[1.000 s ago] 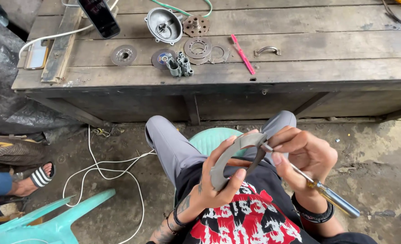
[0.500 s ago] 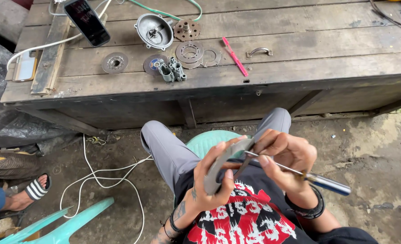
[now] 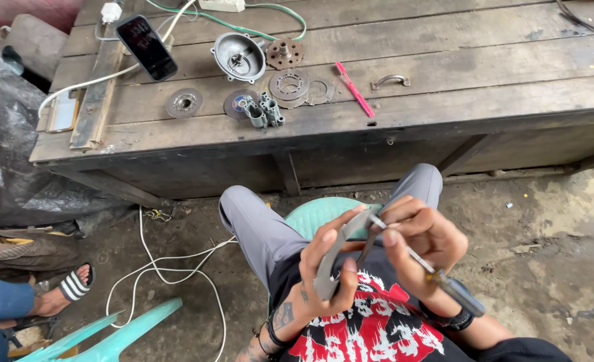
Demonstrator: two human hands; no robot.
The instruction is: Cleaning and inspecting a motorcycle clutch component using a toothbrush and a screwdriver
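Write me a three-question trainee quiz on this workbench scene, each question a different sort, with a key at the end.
1. True or false: the left hand grips a curved grey metal part.
2. Which tool does the right hand hold? A) hammer B) screwdriver C) pliers
3. Fill in: on the wooden bench, the pink stick-like tool lies to the ____ of the round metal housing, as the camera sees it.

Key: 1 true; 2 B; 3 right. The screwdriver tip meets the metal part between the two hands, above the person's lap.
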